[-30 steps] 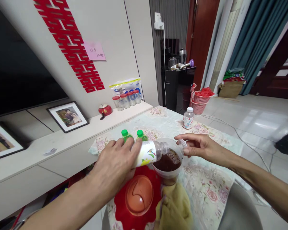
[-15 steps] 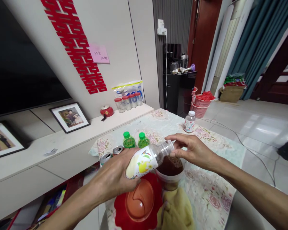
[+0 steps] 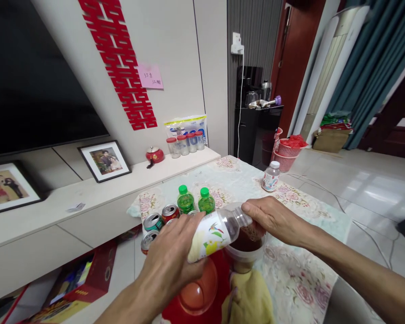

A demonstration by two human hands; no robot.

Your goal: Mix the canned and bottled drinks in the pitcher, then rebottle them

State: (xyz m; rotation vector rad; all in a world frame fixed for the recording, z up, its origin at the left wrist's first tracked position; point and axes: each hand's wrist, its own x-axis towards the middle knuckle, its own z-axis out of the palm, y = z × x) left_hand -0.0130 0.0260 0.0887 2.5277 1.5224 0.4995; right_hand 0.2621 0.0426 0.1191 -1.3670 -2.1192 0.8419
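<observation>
My left hand (image 3: 173,245) is wrapped around a clear plastic bottle (image 3: 219,231) with a white label showing a yellow lemon and a bird. The bottle is tilted, its uncapped mouth pointing right and slightly up. At that mouth my right hand (image 3: 273,222) is closed, thumb against the rim and fingers curled, partly hidden, below. Under both stands a whitish tub (image 3: 245,255) of dark brown liquid, with a brown wiry mass just beneath my right fingers. A round orange lid or dish (image 3: 200,288) lies on a red scalloped tray (image 3: 170,312). Next to it is a yellow cloth (image 3: 251,297).
Two green-capped bottles (image 3: 206,201) and several drink cans (image 3: 153,221) stand left of the tub. A white-capped bottle (image 3: 271,177) is at the far right of the flowered tablecloth (image 3: 300,270). Behind runs a white ledge (image 3: 138,175) with jars and framed photos.
My right hand has turned over at the bottle mouth, from spread pinching fingers to thumb on top with fingers curled below. The view has shifted, and more cans show.
</observation>
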